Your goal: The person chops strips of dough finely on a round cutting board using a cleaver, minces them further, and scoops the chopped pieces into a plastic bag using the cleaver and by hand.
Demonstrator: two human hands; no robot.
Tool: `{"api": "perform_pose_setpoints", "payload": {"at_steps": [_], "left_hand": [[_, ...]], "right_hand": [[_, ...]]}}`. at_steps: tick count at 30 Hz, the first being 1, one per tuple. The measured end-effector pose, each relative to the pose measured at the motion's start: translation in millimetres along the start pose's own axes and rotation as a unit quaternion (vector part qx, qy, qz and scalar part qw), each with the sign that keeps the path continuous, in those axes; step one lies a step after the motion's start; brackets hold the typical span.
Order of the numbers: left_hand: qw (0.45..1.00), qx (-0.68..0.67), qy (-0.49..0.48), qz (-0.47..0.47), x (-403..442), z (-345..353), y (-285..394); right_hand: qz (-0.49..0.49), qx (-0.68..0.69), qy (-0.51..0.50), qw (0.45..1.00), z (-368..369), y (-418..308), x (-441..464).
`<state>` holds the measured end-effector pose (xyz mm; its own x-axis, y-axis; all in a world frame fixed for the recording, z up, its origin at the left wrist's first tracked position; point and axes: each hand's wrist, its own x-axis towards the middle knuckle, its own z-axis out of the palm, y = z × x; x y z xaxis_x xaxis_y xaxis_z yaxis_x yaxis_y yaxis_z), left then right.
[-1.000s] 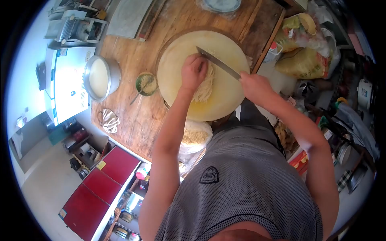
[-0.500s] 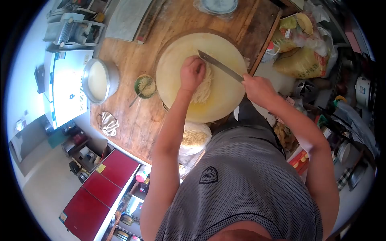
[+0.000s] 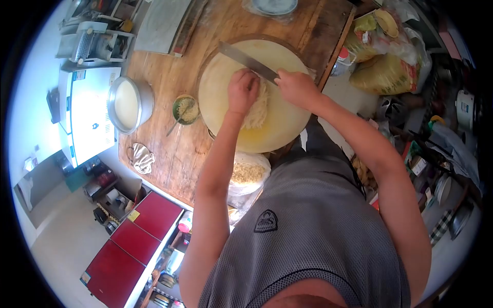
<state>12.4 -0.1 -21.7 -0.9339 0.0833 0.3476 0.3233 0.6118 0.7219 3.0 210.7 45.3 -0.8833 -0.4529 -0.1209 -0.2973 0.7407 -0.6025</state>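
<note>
A round pale cutting board (image 3: 287, 118) lies on the wooden table, with a heap of thin pale shreds (image 3: 255, 117) near its middle. My right hand (image 3: 297, 88) is closed around the handle of a kitchen knife (image 3: 246, 60). Its long blade slants up and left across the board, just beyond my other hand. Over the board, my left hand (image 3: 243, 92) has its fingers curled together beside the blade, at the left edge of the shreds. What those fingers press on is hidden.
Left of the board stand a green bowl (image 3: 186, 110) of minced food with a spoon, and a metal pot (image 3: 126, 105) of whitish contents. A crumpled cloth (image 3: 141, 158) lies nearby. A bag of yellowish crumbly food (image 3: 247, 173) sits before the board. Bulging sacks (image 3: 385, 74) are at right.
My right hand and the knife have moved left and up, so the blade reaches farther across the board past my left hand. My left hand has barely moved.
</note>
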Motion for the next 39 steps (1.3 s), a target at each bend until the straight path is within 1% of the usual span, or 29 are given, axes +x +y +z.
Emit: {"api": "perform_pose_setpoints", "payload": {"at_steps": [2,4,6,7,8,9,10,12,16,19,21,23,26,28,33,35,36,38,39], "left_hand": [[1.0,0.002,-0.004,0.018,3,-6,-3],[0.999,0.004,-0.016,0.03,-4,-10,3],[0.999,-0.033,-0.005,-0.025,-6,-14,9],[0.999,-0.033,-0.007,-0.024,-8,-16,15],[1.0,0.02,0.011,0.001,-13,-16,22],[0.996,0.074,0.03,0.027,-18,-16,29],[0.996,0.074,0.029,0.027,-24,-13,37],[0.986,0.142,0.016,0.09,-33,-2,52],[0.977,0.198,-0.007,0.074,-40,27,63],[0.969,0.238,-0.016,0.058,-38,35,63],[0.964,0.258,-0.022,0.063,-37,38,59],[0.957,0.279,-0.025,0.068,-34,38,53],[0.967,0.245,-0.024,0.064,-25,23,62],[0.985,0.17,0.036,0.003,-16,-6,69],[0.979,0.203,0.016,0.017,-12,-28,38],[0.997,0.059,0.022,-0.042,-21,-27,23],[0.997,0.058,0.021,-0.041,-17,-31,17],[0.997,-0.011,0.07,-0.013,-8,-42,2],[0.997,-0.011,0.07,-0.017,-5,-40,-6]], "right_hand": [[-0.024,0.048,0.085,0.995,-5,7,-8],[0.0,0.062,0.093,0.994,-19,3,-22],[0.02,0.073,0.108,0.991,-25,6,-31],[0.021,0.076,0.127,0.989,-26,9,-36],[0.021,0.078,0.146,0.986,-28,12,-41],[0.022,0.079,0.146,0.986,-28,16,-46],[0.036,0.092,0.141,0.985,-28,19,-51],[0.05,0.107,0.138,0.983,-28,23,-58],[0.064,0.095,0.128,0.985,-29,21,-70],[0.064,0.095,0.13,0.985,-27,20,-75],[0.054,0.094,0.139,0.984,-25,19,-76],[0.069,0.103,0.135,0.983,-24,17,-77],[0.077,0.107,0.13,0.983,-24,19,-80],[0.074,0.094,0.126,0.985,-27,20,-82],[0.068,0.062,0.093,0.991,-30,12,-81],[0.043,0.022,0.083,0.995,-33,6,-80],[0.045,0.021,0.084,0.995,-35,5,-79],[0.051,-0.008,0.06,0.997,-37,3,-79],[0.051,-0.008,0.056,0.997,-36,3,-80]]}}
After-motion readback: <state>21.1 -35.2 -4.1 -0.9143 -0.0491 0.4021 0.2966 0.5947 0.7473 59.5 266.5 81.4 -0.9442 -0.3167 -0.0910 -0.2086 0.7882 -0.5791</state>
